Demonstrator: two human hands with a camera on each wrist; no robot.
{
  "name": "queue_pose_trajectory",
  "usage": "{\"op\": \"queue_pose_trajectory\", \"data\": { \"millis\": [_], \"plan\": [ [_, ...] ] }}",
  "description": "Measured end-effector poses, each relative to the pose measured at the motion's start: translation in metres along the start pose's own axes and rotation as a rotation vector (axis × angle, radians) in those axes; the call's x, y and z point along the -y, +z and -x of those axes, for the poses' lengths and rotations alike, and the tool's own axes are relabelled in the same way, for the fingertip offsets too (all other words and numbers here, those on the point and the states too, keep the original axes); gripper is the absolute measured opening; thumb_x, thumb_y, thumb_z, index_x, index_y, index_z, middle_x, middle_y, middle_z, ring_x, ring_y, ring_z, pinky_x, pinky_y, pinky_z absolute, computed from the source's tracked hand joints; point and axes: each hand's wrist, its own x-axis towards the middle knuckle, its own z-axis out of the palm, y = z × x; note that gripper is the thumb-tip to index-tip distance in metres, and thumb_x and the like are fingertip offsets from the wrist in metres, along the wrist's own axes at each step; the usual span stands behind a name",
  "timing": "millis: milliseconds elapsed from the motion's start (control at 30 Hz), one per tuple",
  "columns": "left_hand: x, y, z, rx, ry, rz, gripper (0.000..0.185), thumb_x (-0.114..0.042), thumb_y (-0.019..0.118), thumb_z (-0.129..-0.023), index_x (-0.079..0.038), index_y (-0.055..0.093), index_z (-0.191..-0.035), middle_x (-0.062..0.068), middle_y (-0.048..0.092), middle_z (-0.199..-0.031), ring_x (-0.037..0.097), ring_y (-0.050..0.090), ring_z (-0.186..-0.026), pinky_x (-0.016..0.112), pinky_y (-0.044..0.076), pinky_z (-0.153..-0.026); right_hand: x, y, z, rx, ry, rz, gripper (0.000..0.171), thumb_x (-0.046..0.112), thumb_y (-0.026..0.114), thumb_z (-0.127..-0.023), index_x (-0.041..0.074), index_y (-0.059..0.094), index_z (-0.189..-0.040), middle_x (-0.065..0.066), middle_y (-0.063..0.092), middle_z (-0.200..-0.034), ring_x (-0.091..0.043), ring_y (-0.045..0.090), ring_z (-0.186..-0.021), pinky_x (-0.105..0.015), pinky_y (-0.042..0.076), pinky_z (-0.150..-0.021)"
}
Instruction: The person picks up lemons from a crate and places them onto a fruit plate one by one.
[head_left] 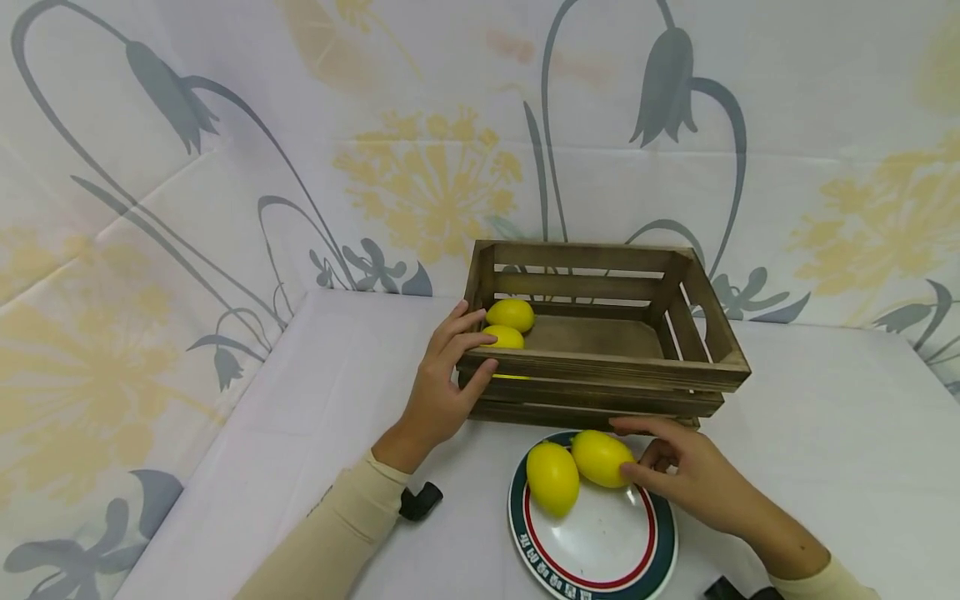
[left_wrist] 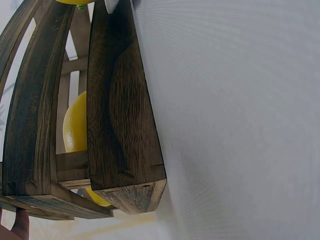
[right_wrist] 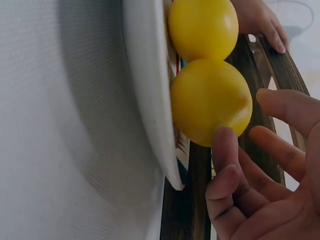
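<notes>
My left hand (head_left: 442, 387) holds the front left corner of a slatted wooden crate (head_left: 600, 367), fingers over the rim and thumb against the front. Inside the crate, beside those fingers, lie a yellow lemon (head_left: 511, 315) and another lemon (head_left: 504, 337). On a round plate (head_left: 592, 550) in front of the crate sit two more: a left lemon (head_left: 552, 479) and a right lemon (head_left: 602, 458), side by side. Spread around the right lemon, my right hand (head_left: 697, 475) has a digit at its surface; the right wrist view shows a gap between other fingers (right_wrist: 280, 150) and the fruit.
A white cloth (head_left: 360, 358) covers the table. Behind the crate rises a flower-printed fabric backdrop (head_left: 442, 183). Black pieces show at the left wrist (head_left: 422, 502) and right wrist (head_left: 723, 588). The crate stands directly behind the plate.
</notes>
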Motion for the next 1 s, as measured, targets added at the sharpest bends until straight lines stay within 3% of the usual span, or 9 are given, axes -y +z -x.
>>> {"op": "queue_pose_trajectory", "data": {
  "millis": [133,533,800,1000],
  "plan": [
    [0.0,0.0,0.0,-0.003,0.002,0.005,0.03,-0.008,0.069,-0.092,-0.008,0.062,-0.121,0.011,0.048,-0.149,0.027,0.028,-0.152,0.042,0.026,-0.125,0.004,-0.001,0.001,-0.067,-0.02,0.03,0.043,0.017,0.076,-0.089,0.008,0.063,-0.129,-0.009,0.069,-0.115,-0.005,0.063,-0.071,-0.023,0.057,-0.063],
    [0.001,0.001,0.0,-0.008,0.006,0.006,0.03,-0.008,0.069,-0.092,-0.008,0.062,-0.121,0.011,0.048,-0.149,0.027,0.028,-0.152,0.043,0.027,-0.125,0.016,-0.001,0.006,-0.191,-0.162,0.081,0.037,0.005,0.075,-0.088,0.007,0.066,-0.123,-0.01,0.07,-0.112,-0.004,0.063,-0.072,-0.021,0.058,-0.067],
    [0.0,0.002,0.001,0.002,-0.001,0.006,0.03,-0.01,0.069,-0.093,-0.009,0.062,-0.122,0.011,0.048,-0.149,0.027,0.028,-0.152,0.045,0.028,-0.124,0.034,-0.005,0.013,-0.253,-0.273,0.125,0.046,-0.003,0.076,-0.083,0.018,0.066,-0.124,0.009,0.068,-0.11,-0.004,0.061,-0.073,-0.016,0.055,-0.072],
    [0.0,0.001,0.001,-0.005,0.005,0.003,0.03,-0.011,0.068,-0.093,-0.009,0.062,-0.122,0.011,0.048,-0.149,0.027,0.028,-0.152,0.045,0.028,-0.124,0.049,-0.015,0.009,-0.274,-0.403,0.17,0.051,-0.008,0.078,-0.077,0.015,0.068,-0.122,0.007,0.068,-0.11,-0.001,0.062,-0.075,-0.012,0.053,-0.073]
  ]
}}
